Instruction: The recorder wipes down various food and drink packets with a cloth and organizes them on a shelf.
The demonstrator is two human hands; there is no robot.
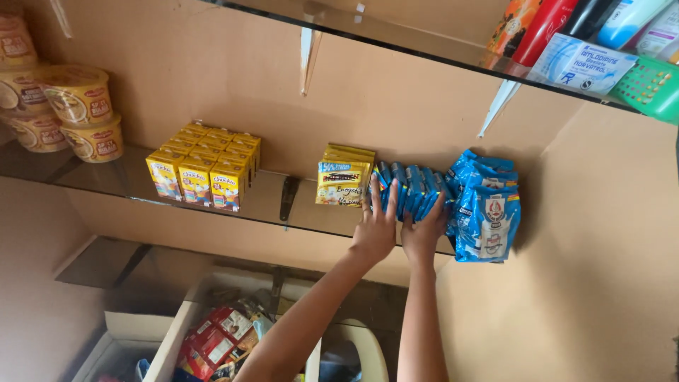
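Note:
A row of small blue packets (414, 189) stands on edge on a glass shelf (127, 180). My left hand (375, 226) presses flat against the left end of that row, fingers spread upward. My right hand (422, 232) grips the row's right part, fingers curled over the packets. Just right of them stands a stack of larger blue sachets (486, 212) against the side wall. A stack of yellow sachets (343, 177) stands directly left of my left hand.
Small yellow cartons (205, 170) sit in rows farther left on the shelf, and yellow tubs (78, 113) are stacked at the far left. An upper glass shelf carries bottles, a white box (583, 65) and a green basket (651, 88). Below, open cardboard boxes (212, 339) contain red packets.

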